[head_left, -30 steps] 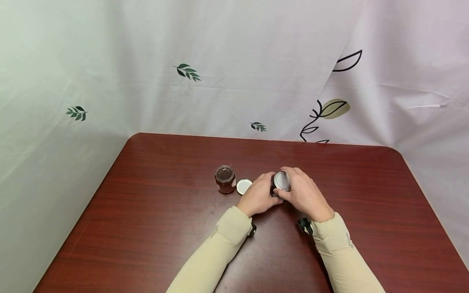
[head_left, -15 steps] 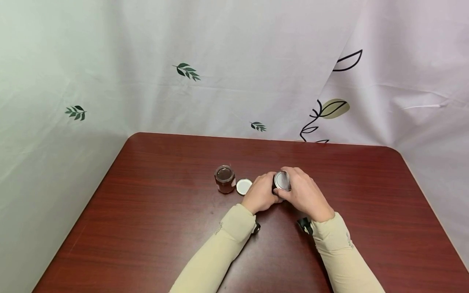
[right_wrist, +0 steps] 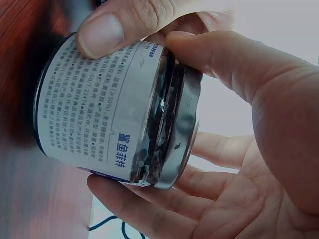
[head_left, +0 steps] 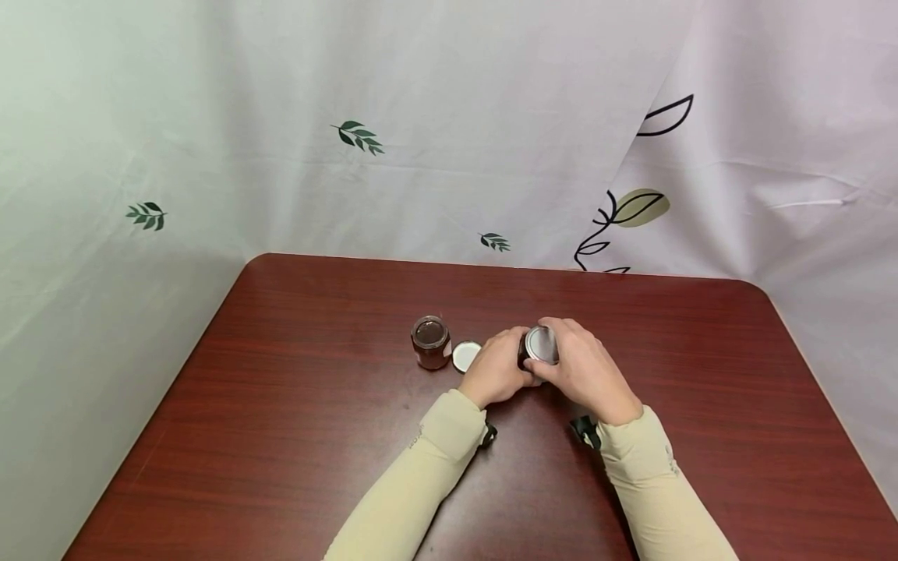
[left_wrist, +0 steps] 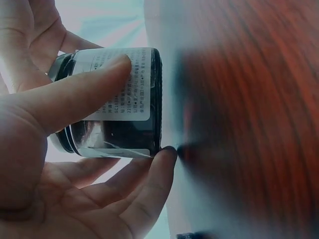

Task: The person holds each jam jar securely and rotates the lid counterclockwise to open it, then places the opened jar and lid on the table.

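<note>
Over the table (head_left: 295, 436), the left hand (head_left: 496, 366) is gripping a jar (right_wrist: 89, 114) by its body, the right hand (head_left: 588, 370) its lid (head_left: 542, 345) — clean turning is probably depending on holding the body still and lid level.

Your head view is bright and evenly lit, the cloth (head_left: 435, 140) tinted greenish toward nine o'clock and pinkish toward three, with soft glare on the surface (head_left: 295, 436) at six. Your left wrist view is hazy, the surface blurred at three. Your right burns out white at one, shadowed at nine, the jar (right_wrist: 99, 114) fairly crisp.
</note>
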Demonstrator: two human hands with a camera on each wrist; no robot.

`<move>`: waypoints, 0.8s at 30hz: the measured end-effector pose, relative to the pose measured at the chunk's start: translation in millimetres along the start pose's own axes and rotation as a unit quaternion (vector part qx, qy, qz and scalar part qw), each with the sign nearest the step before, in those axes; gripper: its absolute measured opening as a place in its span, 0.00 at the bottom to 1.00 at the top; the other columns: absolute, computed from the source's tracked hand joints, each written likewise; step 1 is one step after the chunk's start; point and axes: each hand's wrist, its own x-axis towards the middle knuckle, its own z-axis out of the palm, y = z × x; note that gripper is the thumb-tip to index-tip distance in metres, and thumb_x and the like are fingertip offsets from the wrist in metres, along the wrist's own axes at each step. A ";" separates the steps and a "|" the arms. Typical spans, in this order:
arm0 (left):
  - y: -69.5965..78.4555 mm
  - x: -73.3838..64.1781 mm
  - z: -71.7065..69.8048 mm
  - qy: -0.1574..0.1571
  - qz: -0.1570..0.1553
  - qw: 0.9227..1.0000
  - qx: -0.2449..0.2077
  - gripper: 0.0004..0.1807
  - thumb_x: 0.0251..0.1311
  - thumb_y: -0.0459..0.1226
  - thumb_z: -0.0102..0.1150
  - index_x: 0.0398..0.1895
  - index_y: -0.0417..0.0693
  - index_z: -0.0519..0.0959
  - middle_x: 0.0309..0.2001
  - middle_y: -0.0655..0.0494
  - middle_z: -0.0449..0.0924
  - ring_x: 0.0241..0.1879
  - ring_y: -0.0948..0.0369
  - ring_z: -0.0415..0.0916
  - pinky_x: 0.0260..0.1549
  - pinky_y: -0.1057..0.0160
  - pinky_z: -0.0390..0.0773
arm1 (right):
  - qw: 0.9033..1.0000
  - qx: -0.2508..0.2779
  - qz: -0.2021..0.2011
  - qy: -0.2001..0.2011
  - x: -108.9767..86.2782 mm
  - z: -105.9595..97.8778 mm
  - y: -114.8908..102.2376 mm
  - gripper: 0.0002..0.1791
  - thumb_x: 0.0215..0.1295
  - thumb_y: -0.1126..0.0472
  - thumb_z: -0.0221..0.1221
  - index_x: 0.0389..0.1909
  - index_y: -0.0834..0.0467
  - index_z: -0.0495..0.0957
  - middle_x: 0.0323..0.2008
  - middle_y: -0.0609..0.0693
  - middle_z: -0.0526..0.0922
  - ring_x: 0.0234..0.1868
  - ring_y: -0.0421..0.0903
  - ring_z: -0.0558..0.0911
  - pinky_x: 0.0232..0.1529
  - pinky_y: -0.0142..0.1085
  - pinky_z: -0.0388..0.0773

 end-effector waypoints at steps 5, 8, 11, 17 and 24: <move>-0.7 -0.8 -1.7 0.001 0.002 1.000 -0.008 0.41 0.51 0.40 0.78 0.69 0.43 0.71 0.58 0.49 0.79 0.57 0.55 0.77 0.58 0.59 0.75 | 1.000 0.003 0.003 0.000 0.2 -1.3 -2.0 0.33 0.53 0.58 0.74 0.57 0.69 0.75 0.48 0.64 0.81 0.46 0.59 0.81 0.46 0.53 0.78; -0.9 -1.8 -2.6 0.001 0.004 1.000 -0.013 0.41 0.52 0.39 0.78 0.69 0.43 0.70 0.58 0.48 0.78 0.57 0.55 0.76 0.58 0.59 0.75 | 1.000 0.006 0.005 0.000 -0.1 -1.5 -2.9 0.33 0.54 0.58 0.74 0.58 0.69 0.75 0.50 0.65 0.81 0.48 0.59 0.81 0.47 0.53 0.78; -0.8 -3.3 -4.2 0.001 0.006 1.000 -0.018 0.41 0.53 0.39 0.77 0.70 0.43 0.70 0.59 0.48 0.78 0.58 0.55 0.76 0.58 0.59 0.75 | 1.000 0.008 0.005 0.003 -0.3 -1.8 -3.7 0.33 0.54 0.58 0.74 0.58 0.69 0.75 0.50 0.65 0.81 0.47 0.59 0.81 0.46 0.53 0.78; -1.2 -6.8 -8.7 0.009 0.005 0.999 -0.030 0.41 0.54 0.39 0.76 0.71 0.42 0.69 0.59 0.48 0.77 0.57 0.55 0.76 0.58 0.58 0.75 | 1.000 0.010 -0.005 0.011 0.8 -2.1 -6.1 0.32 0.56 0.58 0.74 0.58 0.68 0.76 0.50 0.64 0.81 0.47 0.59 0.81 0.46 0.53 0.78; -2.3 -11.3 -11.7 0.025 0.007 0.999 -0.033 0.40 0.53 0.39 0.77 0.69 0.42 0.70 0.59 0.49 0.77 0.56 0.56 0.76 0.57 0.58 0.75 | 1.000 0.019 -0.011 0.014 1.9 -2.3 -10.8 0.32 0.56 0.58 0.73 0.58 0.68 0.76 0.51 0.64 0.81 0.49 0.59 0.81 0.48 0.53 0.78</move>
